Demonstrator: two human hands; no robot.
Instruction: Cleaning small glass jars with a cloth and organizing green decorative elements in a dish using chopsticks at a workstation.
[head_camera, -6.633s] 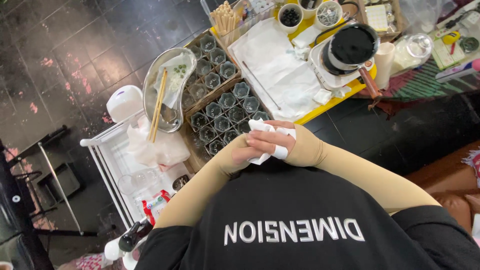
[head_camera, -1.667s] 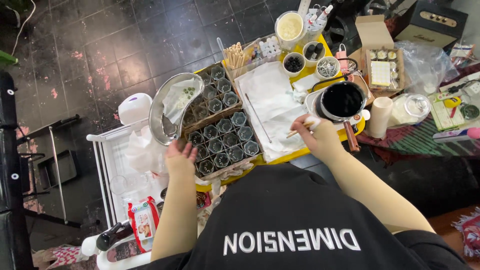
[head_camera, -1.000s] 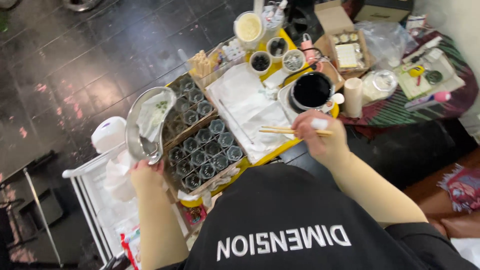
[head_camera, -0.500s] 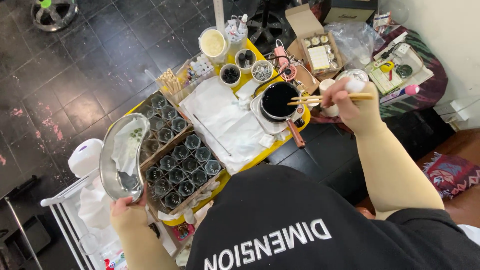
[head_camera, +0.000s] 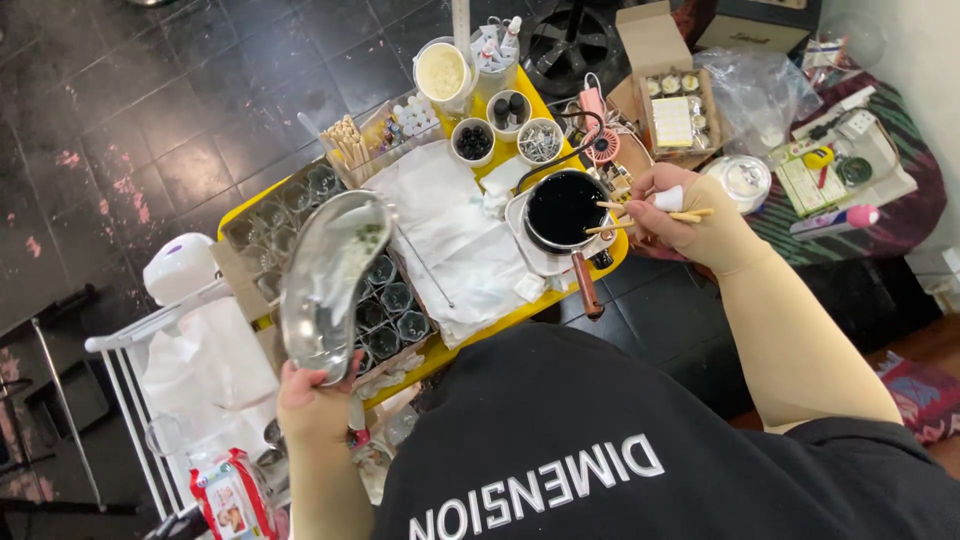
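Left hand (head_camera: 312, 405): fingers curled shut on the near end of a kidney-shaped metal dish (head_camera: 328, 282), held tilted; dish extends away from the fingertips, over a crate of small glass jars (head_camera: 385, 300). Right hand (head_camera: 690, 220): fingers closed round thin wooden sticks (head_camera: 648, 211) and a scrap of white tissue (head_camera: 668, 198); stick tips project beyond the fingers over the rim of a small pot of black liquid (head_camera: 565, 208); pot's wooden handle (head_camera: 586, 286) points toward the person; white cloth (head_camera: 450, 235) lies between both hands on the yellow tray (head_camera: 500, 318).
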